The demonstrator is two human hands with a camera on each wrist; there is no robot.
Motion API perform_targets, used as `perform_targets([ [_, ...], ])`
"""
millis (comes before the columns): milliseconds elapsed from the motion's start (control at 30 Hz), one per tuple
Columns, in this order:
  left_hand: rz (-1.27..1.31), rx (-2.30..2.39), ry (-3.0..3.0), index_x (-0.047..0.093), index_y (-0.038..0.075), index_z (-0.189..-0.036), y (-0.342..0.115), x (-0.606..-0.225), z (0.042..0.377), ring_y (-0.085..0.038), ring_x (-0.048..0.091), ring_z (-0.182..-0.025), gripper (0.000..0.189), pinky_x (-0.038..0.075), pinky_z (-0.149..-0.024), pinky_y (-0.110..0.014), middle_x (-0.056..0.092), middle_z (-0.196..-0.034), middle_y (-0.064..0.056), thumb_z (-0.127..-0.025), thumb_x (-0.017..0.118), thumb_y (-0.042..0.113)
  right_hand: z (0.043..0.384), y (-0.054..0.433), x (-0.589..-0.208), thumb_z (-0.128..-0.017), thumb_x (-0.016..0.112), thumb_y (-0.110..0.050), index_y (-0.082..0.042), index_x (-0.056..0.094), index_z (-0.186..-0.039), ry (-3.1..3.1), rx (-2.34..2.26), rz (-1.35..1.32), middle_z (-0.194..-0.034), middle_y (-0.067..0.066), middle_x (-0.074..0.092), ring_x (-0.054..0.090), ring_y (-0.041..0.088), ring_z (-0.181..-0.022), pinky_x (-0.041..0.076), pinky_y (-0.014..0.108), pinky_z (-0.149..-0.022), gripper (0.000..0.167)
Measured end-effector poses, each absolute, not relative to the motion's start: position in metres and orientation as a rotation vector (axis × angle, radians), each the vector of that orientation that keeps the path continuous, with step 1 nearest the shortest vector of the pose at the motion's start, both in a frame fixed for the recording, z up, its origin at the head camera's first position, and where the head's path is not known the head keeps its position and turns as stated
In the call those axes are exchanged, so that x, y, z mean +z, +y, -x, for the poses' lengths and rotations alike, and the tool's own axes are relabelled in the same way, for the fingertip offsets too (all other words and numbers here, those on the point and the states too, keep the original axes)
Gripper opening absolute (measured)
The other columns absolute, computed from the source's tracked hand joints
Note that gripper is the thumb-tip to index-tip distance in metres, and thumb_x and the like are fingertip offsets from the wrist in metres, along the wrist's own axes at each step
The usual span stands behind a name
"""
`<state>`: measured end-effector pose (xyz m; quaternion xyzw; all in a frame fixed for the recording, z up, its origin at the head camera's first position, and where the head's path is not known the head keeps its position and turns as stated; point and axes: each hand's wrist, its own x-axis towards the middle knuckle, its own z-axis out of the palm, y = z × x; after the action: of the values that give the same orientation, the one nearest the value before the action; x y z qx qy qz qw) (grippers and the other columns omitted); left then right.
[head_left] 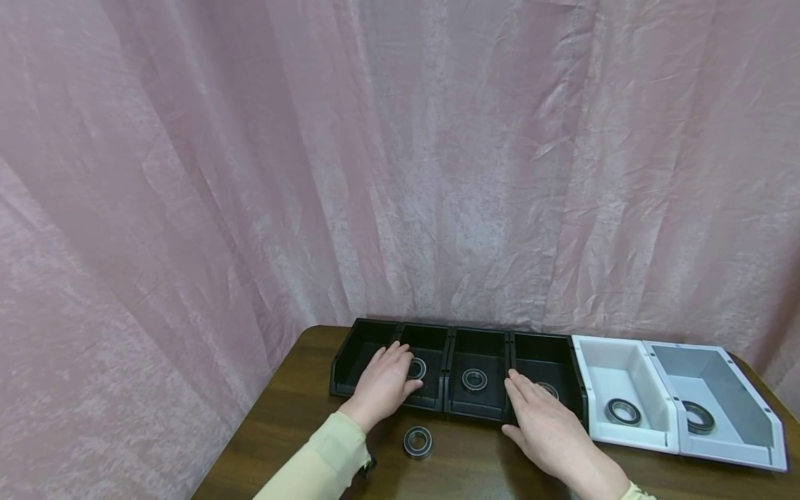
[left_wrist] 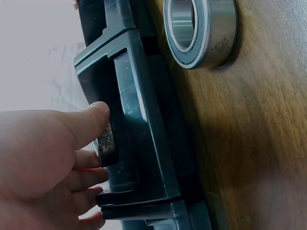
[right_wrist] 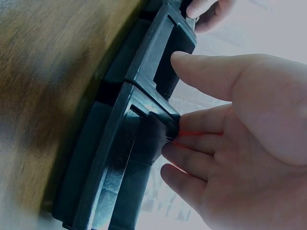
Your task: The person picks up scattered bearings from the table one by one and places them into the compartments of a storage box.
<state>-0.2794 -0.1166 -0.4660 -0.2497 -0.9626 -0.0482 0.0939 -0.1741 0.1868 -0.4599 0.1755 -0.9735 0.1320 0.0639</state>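
My left hand (head_left: 382,382) reaches into the second black bin (head_left: 425,338) from the left. Its thumb and fingers lie around a ball bearing (left_wrist: 106,143), which also shows beside the hand in the head view. Another bearing (head_left: 417,442) rests on the table in front of that bin. My right hand (head_left: 550,430) is flat with straight fingers, over the front of the fourth black bin (head_left: 544,347). Its fingertips are by the divider, and they partly cover a bearing (head_left: 548,390) inside. The third bin (head_left: 478,340) holds a bearing (head_left: 474,380).
The leftmost black bin (head_left: 369,347) stands at the row's end. Two white bins (head_left: 609,354) continue the row to the right, with a dark-sealed bearing (head_left: 623,412) in one and another bearing (head_left: 698,417) in the other. A pink curtain (head_left: 437,173) hangs behind the wooden table (head_left: 281,417).
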Motion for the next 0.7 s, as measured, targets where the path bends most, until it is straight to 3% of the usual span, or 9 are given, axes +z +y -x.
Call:
perform_targets([
  [700, 0.798, -0.076, -2.841, 0.073, 0.005, -0.135, -0.105, -0.474, 0.288, -0.034, 0.048, -0.155, 0.049, 0.031, -0.128, -0.063, 0.062, -0.157, -0.016, -0.102, 0.081, 0.04, 0.173, 0.187, -0.46, -0.097, 0.087, -0.028, 0.01, 0.057, -0.153, -2.935, 0.404, -0.534, -0.164, 0.028, 0.049, 0.05, 0.045, -0.151, 0.042, 0.061, -0.121, 0.074],
])
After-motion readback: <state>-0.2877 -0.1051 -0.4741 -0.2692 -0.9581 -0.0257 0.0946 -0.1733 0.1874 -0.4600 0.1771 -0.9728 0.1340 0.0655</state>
